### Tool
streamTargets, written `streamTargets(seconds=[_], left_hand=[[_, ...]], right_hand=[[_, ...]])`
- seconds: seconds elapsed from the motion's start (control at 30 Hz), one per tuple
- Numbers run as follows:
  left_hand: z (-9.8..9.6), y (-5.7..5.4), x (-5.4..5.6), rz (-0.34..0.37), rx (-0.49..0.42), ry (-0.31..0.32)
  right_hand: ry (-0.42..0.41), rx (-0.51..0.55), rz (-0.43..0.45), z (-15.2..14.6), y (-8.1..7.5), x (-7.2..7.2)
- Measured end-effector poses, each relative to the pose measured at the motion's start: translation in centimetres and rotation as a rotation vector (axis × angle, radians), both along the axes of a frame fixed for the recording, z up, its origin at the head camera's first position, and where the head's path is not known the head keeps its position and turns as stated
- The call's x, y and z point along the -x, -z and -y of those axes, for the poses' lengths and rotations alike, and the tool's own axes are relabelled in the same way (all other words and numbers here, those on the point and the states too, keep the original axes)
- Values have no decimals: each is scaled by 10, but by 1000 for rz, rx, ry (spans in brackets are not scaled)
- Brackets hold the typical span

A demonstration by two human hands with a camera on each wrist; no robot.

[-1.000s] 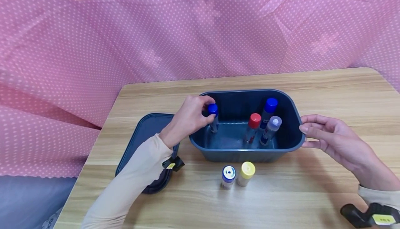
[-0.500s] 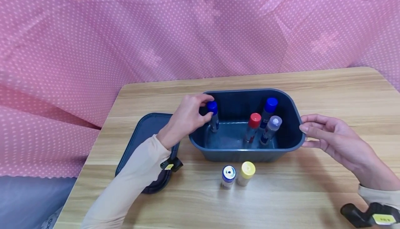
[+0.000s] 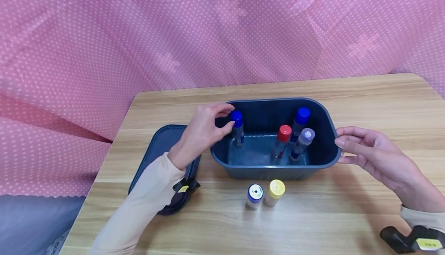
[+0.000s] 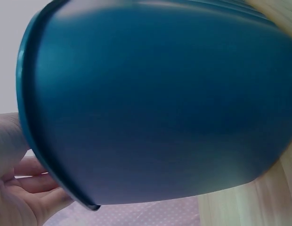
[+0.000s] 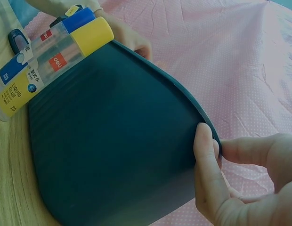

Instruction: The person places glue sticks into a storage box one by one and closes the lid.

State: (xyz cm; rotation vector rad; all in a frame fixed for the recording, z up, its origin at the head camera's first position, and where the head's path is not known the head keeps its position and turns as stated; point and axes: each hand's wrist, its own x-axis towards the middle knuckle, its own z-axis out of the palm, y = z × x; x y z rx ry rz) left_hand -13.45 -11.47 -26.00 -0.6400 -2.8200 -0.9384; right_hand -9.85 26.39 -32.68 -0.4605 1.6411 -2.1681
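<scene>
A dark blue plastic bin [image 3: 269, 173] stands on the table. My left hand [image 3: 203, 125] is over its left end, thumb and fingers parted beside the blue cap of an upright glue bottle [image 3: 238, 129] inside. In the left wrist view the bin's wall [image 4: 155, 103] hides that bottle. My right hand [image 3: 377, 154] pinches the bin's right rim, thumb and fingers on either side of it in the right wrist view. At the bin's right stand a red-capped bottle [image 3: 283, 135], a blue-capped bottle [image 3: 301, 118] and a pale-topped bottle [image 3: 305, 138].
In front of the bin a yellow-capped liquid glue bottle [image 3: 276, 191] and a blue-topped glue bottle [image 3: 255, 195] stand upright, side by side. A dark lid [image 3: 167, 141] lies left of the bin, partly under my left forearm. Pink dotted cloth [image 3: 222, 31] hangs behind the table.
My left fingers have come away from the blue cap and drawn back slightly leftward. The bottle there stays standing in the bin. My right hand keeps its place on the rim.
</scene>
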Motion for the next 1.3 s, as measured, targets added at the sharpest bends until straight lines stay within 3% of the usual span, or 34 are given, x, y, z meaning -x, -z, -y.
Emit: streamTargets(seconds=[0.43, 0.7, 0.93, 1.3], left_hand=[[18, -8, -26, -150, -170, 68], [19, -7, -51, -126, -236, 119], [17, -5, -62, -113, -293, 173], [14, 4, -84, -91, -328, 199]], right_hand=[[3, 5, 20, 0, -1, 1], [-29, 76, 18, 0, -1, 4], [-29, 70, 22, 0, -2, 5], [-35, 82, 26, -1, -2, 5]])
